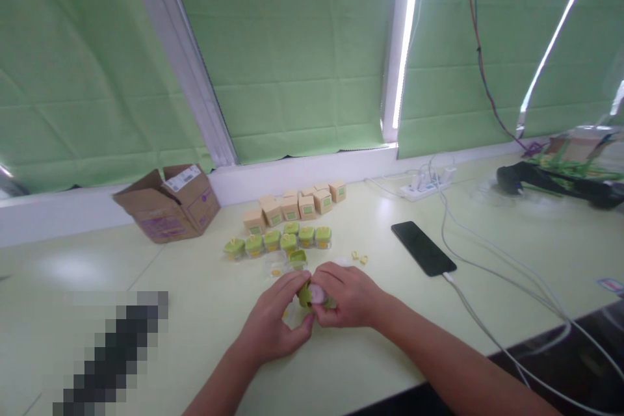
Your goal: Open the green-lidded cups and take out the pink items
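My left hand (275,322) and my right hand (347,296) meet over the table's middle, both gripping a small green-lidded jar (308,294) between the fingertips. Just beyond the hands lies one more small jar (296,259) with a clear piece beside it. Behind that stands a row of several green-lidded jars (277,240), and further back a row of several small tan boxes (297,205) with green labels. Two tiny yellow pieces (359,258) lie to the right of the jars.
An open cardboard carton (168,205) lies on its side at the back left. A black phone (423,247) rests at the right with a white cable (487,331) running toward the table edge. A power strip (425,187) and dark items (556,182) sit far right.
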The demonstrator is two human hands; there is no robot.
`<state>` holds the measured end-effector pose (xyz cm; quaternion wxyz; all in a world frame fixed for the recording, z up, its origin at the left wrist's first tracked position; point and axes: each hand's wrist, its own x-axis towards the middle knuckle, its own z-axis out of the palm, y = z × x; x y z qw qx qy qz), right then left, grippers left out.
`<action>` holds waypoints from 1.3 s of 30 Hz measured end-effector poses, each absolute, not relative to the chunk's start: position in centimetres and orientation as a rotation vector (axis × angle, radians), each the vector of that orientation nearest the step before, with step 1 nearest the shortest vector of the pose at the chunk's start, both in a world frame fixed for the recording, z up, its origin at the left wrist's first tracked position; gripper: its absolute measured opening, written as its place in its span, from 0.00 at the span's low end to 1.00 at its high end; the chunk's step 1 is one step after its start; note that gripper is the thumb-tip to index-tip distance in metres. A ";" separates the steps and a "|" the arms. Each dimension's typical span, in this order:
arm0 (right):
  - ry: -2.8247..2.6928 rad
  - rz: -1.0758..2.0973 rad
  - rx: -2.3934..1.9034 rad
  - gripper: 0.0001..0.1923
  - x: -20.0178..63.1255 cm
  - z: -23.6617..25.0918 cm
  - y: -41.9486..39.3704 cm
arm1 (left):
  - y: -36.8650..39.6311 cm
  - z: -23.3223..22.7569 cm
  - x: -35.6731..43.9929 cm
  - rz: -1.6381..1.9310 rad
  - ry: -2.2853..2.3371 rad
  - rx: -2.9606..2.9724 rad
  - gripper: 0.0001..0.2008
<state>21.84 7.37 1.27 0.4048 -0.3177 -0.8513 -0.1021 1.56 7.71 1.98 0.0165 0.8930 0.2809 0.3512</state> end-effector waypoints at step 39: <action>-2.226 0.142 -1.171 0.12 23.6 1.2 9.7 | 8.4 2.1 1.2 1.256 1.106 2.634 0.20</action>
